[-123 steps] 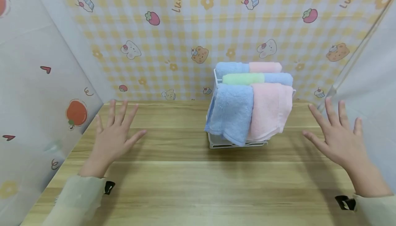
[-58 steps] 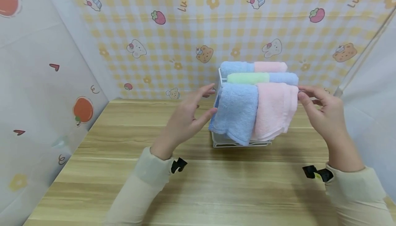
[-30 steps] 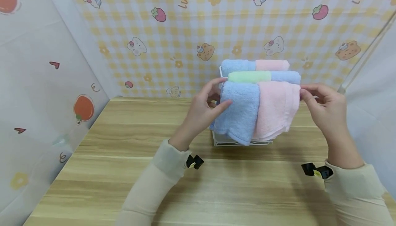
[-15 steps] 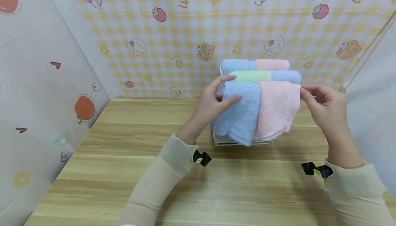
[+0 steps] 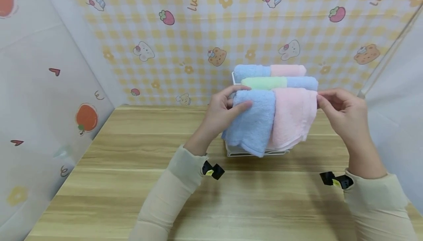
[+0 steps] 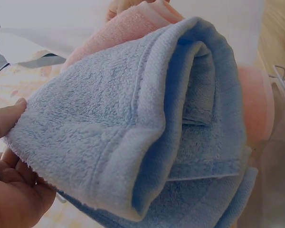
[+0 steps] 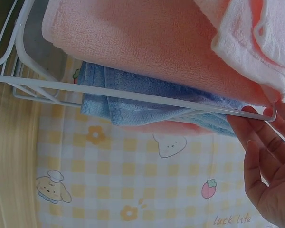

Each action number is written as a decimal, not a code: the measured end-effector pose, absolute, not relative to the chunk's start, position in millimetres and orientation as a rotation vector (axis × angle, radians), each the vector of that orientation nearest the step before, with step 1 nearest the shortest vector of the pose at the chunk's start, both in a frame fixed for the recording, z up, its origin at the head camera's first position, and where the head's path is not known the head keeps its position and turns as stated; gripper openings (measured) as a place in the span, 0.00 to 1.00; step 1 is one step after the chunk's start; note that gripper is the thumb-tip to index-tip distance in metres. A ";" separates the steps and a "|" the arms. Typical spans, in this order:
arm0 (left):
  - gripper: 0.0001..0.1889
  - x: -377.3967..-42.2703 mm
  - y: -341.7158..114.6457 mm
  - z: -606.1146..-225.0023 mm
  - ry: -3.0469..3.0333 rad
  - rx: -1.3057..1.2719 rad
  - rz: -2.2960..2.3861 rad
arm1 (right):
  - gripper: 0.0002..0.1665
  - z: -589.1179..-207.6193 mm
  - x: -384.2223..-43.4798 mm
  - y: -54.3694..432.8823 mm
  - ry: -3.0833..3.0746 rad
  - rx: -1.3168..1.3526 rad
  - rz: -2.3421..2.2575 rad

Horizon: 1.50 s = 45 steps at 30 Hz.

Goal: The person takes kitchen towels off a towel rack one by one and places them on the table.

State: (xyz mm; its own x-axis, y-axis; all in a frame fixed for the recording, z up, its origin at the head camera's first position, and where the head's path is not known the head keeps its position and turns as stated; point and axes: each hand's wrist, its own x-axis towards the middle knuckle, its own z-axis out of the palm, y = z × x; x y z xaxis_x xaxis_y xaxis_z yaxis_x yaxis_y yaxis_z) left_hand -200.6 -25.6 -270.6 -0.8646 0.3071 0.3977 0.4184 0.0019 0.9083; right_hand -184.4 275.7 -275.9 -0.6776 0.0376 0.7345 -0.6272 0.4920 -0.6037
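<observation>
A white wire rack [image 5: 257, 154] stands on the table with folded terry towels draped over it in three rows. In the front row a blue towel [image 5: 252, 123] hangs beside a pink towel [image 5: 292, 118]. My left hand [image 5: 220, 112] holds the blue towel's upper left edge, thumb on the front and fingers behind. In the left wrist view, the blue towel's [image 6: 99, 109] layered fold hangs open at its side. My right hand [image 5: 347, 110] pinches at the pink towel's upper right corner; in the right wrist view, its fingers touch the end of the rack's wire rail [image 7: 180, 101].
Behind the front row lie a green towel [image 5: 264, 83] and a light blue towel [image 5: 302, 83], then another blue towel [image 5: 252, 70] and pink towel [image 5: 287, 70]. A wood-grain table [image 5: 165, 138] spreads below. A yellow checked cloth [image 5: 185, 43] hangs at the back.
Both hands have come in from the sides to the rack. The left hand has reached over the blue towel's edge and taken hold; the right stays at the pink towel's corner.
</observation>
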 end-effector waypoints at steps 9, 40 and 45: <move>0.17 -193.2 -28.6 -262.1 -2.120 -0.742 -2.078 | 0.10 -274.1 -185.9 274.6 -2.024 0.519 1.168; 0.18 -194.1 -38.1 -238.9 -1.732 -0.932 -1.914 | 0.09 -275.3 -186.5 275.9 -2.029 0.476 1.202; 0.18 -195.7 -39.7 -232.6 -1.640 -0.907 -1.936 | 0.10 -275.6 -186.7 276.3 -2.033 0.469 1.191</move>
State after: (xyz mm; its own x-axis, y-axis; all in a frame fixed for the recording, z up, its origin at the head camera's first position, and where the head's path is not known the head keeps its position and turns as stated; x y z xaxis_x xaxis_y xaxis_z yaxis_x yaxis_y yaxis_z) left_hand -195.7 -39.7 -232.6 -0.6862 0.0784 0.7232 0.7004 -0.1972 0.6859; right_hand -186.7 276.3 -275.6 -0.6724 0.0466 0.7387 -0.6215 0.5065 -0.5977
